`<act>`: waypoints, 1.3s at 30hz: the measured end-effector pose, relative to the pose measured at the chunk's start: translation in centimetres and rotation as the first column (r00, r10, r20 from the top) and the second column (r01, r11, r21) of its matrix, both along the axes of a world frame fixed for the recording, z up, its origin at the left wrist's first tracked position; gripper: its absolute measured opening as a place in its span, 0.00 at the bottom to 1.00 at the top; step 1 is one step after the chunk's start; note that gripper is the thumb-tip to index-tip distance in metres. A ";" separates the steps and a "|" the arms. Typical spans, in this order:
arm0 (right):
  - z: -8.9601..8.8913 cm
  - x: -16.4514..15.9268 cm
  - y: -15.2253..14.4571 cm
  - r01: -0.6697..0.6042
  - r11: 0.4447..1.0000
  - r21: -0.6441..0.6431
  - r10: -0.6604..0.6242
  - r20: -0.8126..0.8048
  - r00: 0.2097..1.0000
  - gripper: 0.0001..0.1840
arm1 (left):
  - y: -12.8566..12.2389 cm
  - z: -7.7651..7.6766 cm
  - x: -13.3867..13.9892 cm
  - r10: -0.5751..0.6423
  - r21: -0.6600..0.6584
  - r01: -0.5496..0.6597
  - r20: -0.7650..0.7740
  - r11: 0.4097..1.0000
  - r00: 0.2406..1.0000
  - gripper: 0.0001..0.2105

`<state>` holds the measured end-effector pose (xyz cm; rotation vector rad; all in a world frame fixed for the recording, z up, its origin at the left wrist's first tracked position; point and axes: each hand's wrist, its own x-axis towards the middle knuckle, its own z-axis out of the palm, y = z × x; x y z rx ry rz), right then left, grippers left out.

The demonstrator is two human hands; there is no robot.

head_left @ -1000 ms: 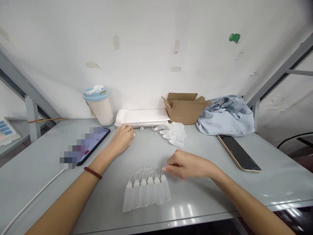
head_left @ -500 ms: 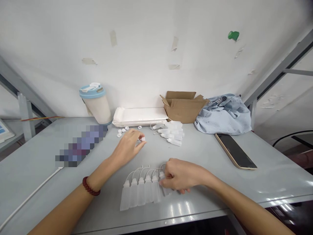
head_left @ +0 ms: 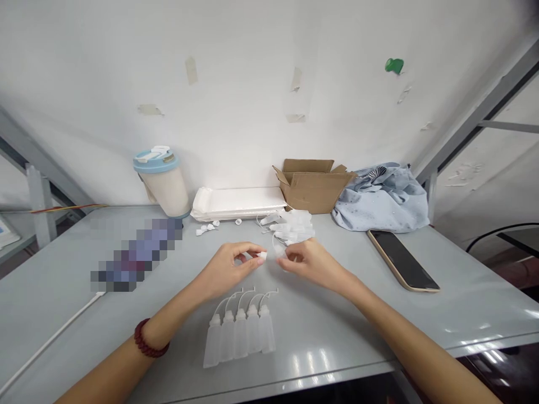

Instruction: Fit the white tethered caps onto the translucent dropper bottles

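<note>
My left hand [head_left: 231, 266] pinches a small white cap [head_left: 263, 255] between thumb and fingertips. Facing it across a narrow gap, my right hand [head_left: 314, 261] is closed on a small translucent squeeze bottle [head_left: 279, 250], whose thin curved strap shows above the fingers; most of its body is hidden. Below both hands lies a row of several like bottles [head_left: 240, 335], side by side, their straps curving up from the necks. Behind my right hand is a loose pile of bottles [head_left: 295, 224]. Several loose white caps [head_left: 206, 228] lie farther back on the left.
Along the wall stand a blue-lidded cup [head_left: 162, 182], a stack of white packets [head_left: 240, 202], an opened cardboard box [head_left: 314, 188] and a bundled light-blue cloth [head_left: 383, 199]. A phone [head_left: 402, 261] lies at right; a blurred-out item [head_left: 138, 255] with a white cable [head_left: 50, 342] lies at left.
My right hand has lifted a bottle from the right end of the row and carried it up and back. My left hand has moved right with the cap, so the hands are close together.
</note>
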<state>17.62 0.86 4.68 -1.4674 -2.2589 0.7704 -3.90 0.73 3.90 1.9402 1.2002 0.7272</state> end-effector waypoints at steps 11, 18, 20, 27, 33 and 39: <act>-3.9 -0.8 0.7 -0.051 0.877 0.479 0.010 0.086 0.996 0.07 | -0.4 -0.9 0.6 0.030 0.286 -0.008 -0.071 0.958 0.997 0.12; -4.0 -0.9 0.3 -0.075 0.795 0.602 0.011 0.109 0.994 0.08 | -0.3 -1.4 0.6 0.021 0.226 0.017 -0.161 0.974 0.987 0.13; -4.0 -0.8 0.2 -0.080 0.767 0.637 0.014 0.108 0.994 0.08 | -0.4 -1.2 0.6 0.006 0.145 0.011 -0.118 0.989 0.993 0.13; -4.0 -0.8 0.2 -0.121 0.674 0.729 0.054 0.115 0.992 0.09 | -0.4 -0.2 0.6 -0.006 -0.092 0.011 0.053 0.996 0.999 0.14; -4.0 -0.8 0.2 -0.153 0.639 0.754 0.107 0.109 0.988 0.10 | -0.4 -0.6 0.5 -0.021 0.043 0.021 0.010 0.999 1.000 0.10; -3.7 -0.9 0.2 -0.064 0.783 0.619 0.155 -0.094 0.983 0.11 | -0.2 -1.3 0.5 0.032 0.196 -0.043 0.059 0.980 0.998 0.08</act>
